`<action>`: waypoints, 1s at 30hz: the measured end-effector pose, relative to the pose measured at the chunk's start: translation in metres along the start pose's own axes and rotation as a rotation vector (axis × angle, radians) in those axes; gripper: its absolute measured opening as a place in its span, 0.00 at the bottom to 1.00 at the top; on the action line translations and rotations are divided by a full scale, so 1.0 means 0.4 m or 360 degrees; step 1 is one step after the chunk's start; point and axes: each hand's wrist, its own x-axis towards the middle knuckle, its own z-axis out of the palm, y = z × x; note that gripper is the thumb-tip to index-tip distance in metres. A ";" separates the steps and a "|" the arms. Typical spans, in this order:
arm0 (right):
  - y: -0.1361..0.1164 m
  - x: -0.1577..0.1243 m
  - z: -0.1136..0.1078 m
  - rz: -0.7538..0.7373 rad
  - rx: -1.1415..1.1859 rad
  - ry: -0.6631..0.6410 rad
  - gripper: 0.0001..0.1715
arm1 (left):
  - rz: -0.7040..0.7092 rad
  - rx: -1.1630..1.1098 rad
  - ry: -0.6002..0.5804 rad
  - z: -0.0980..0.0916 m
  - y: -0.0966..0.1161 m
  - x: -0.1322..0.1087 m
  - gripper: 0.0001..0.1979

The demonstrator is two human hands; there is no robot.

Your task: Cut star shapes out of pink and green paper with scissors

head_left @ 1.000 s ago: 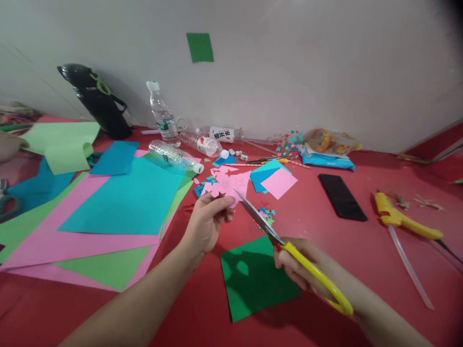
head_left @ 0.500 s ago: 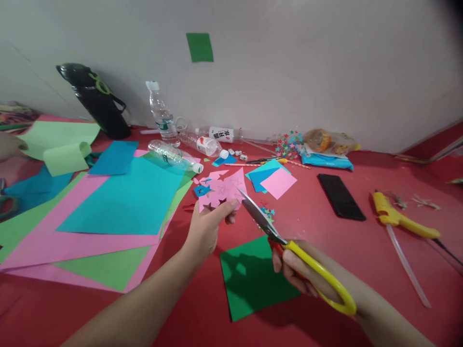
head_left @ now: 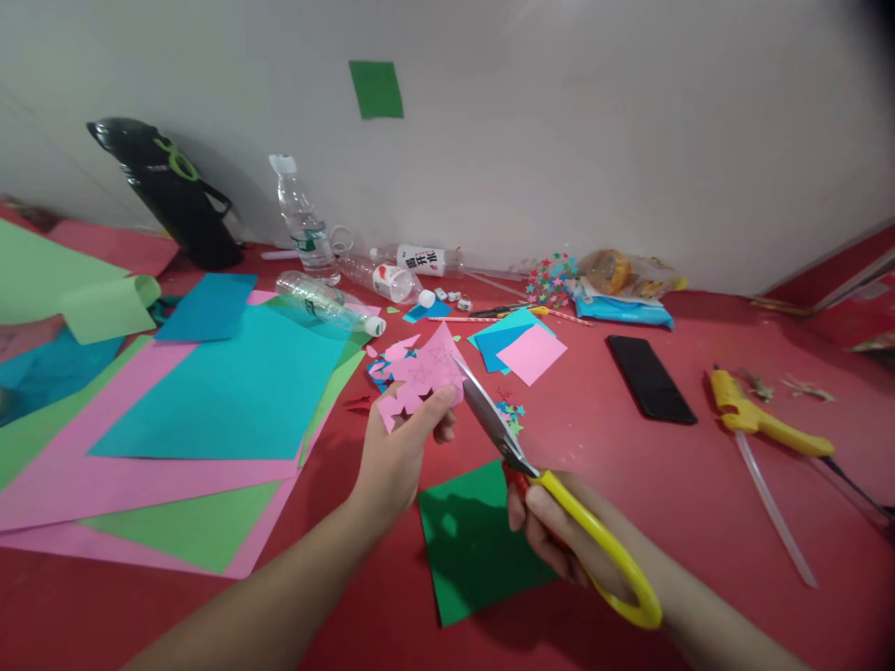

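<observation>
Between thumb and fingers, my left hand [head_left: 402, 443] pinches a sheet of pink paper [head_left: 437, 359]. Star-shaped holes run along the paper's lower part, and stars are drawn in outline above them. My right hand [head_left: 552, 522] grips scissors [head_left: 601, 540] with yellow and red handles. Their blades point up and left, with the tips at the pink paper's right edge; whether they are cutting into it I cannot tell. A green paper square [head_left: 468, 550] lies below my hands. Small cut-out stars [head_left: 512, 417] lie just beyond the blades.
Large coloured sheets [head_left: 224, 391] cover the left side. Plastic bottles [head_left: 308, 219] and a black flask [head_left: 174, 200] stand or lie by the wall. At the right are a phone [head_left: 650, 379] and a yellow glue gun [head_left: 762, 415]. Small paper squares [head_left: 535, 354] lie behind the scissors.
The view has shifted slightly, so most things sit a little further left. The pink paper has turned and shows more of its drawn stars. Both hands keep their holds.
</observation>
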 end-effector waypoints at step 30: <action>0.022 0.022 0.048 0.0036 0.0051 0.0112 0.37 | 0.0064 0.0068 0.0005 0.031 -0.014 -0.023 0.11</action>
